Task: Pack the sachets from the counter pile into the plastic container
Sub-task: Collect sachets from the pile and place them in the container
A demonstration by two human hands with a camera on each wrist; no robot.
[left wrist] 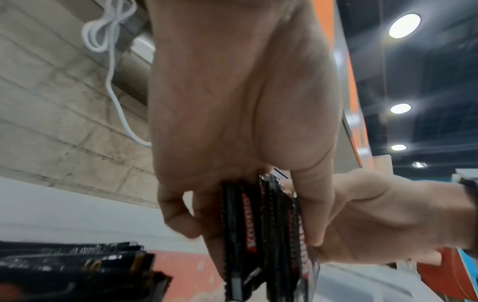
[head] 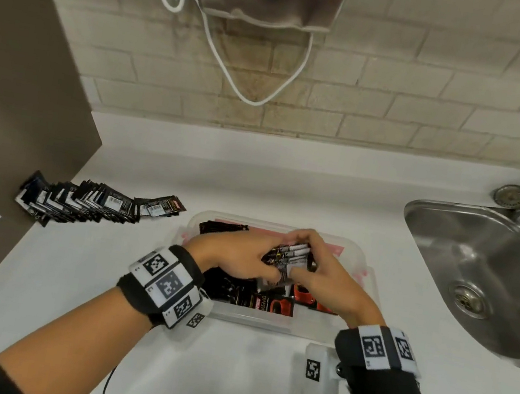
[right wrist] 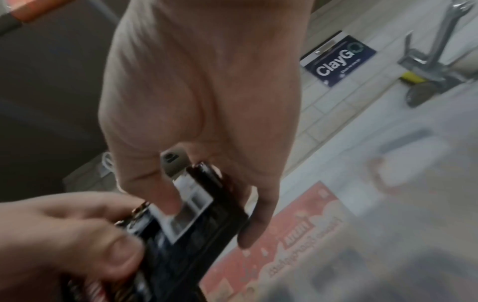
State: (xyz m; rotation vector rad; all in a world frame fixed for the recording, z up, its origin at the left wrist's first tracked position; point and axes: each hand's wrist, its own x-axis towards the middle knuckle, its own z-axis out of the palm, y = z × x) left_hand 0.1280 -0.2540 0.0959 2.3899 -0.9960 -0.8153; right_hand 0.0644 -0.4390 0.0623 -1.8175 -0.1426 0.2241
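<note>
Black sachet bundle (head: 287, 260) pinched between my left hand (head: 236, 254) and right hand (head: 324, 275) (squaring edges) above the plastic container (head: 369, 282).

Black-red sachets (head: 288, 259); clear container (head: 269, 321); white counter (head: 255, 175).

The white counter (head: 141, 164) runs along a tiled wall. A row of dark sachets (head: 87, 205) lies on it at the left, leaning against a grey side panel. A clear plastic container (head: 269, 322) stands on the counter at the centre, well apart from the row. A steel sink (head: 492, 267) is set into the counter at the right. A sink strainer (head: 511, 195) rests on the ledge behind the sink.
</note>
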